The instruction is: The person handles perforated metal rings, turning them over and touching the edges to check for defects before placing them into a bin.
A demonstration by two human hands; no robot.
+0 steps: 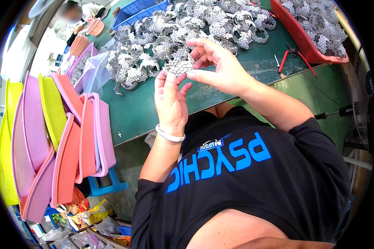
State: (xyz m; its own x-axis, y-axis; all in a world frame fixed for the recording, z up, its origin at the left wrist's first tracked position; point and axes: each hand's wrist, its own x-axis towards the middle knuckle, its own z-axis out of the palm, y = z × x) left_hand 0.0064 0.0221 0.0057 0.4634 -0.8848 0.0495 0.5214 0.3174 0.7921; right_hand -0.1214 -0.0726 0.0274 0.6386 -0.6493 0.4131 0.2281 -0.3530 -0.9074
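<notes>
Nearest us, our left hand and right hand pinch one silvery perforated metal mesh piece, while a big heap of similar pieces waits farther on the green table.

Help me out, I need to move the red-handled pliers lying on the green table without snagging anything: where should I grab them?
Take the red-handled pliers by the two red handles, coming from the near table edge. The handles splay apart toward that edge and lie on bare green table, while the dark jaws point at the red bin, leaving less room there. Both hands are busy: left hand and right hand hold a silver mesh piece.
</notes>
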